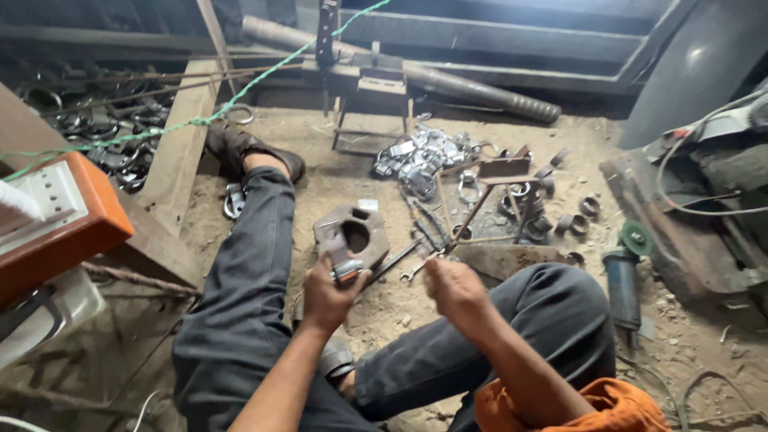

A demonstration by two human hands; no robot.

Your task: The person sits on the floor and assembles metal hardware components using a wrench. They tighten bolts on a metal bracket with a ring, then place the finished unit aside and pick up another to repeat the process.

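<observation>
Far left of our hands: an orange-and-white box point(56, 216) on a wooden ledge, with a green cord point(192, 122) strung above it, and behind that a dark heap of metal rings point(104, 132).

Left leg stretched out over the sandy floor point(384, 312), shoe point(240, 148) at the far end; we sit low, so the work lies within arm's reach.

Left hand point(330, 294): closed around a small metal clamp piece point(346, 268), thumb on top, held upright just before a rusty block with a round hole point(352, 234) lying on the floor directly ahead, seemingly for fitting or comparison.

Between the hands, on the floor: a wrench point(416, 268) and thin rods point(428, 228).

Right hand point(454, 290): fingers curled loosely; we cannot tell whether it pinches anything small.

Ahead of the right hand: a pile of shiny clamps point(424, 156), a small iron stand point(496, 200), short pipe rings point(572, 220).

Right of the right hand: an angle grinder point(624, 276) laid flat beside the knee, disc away from us.
</observation>
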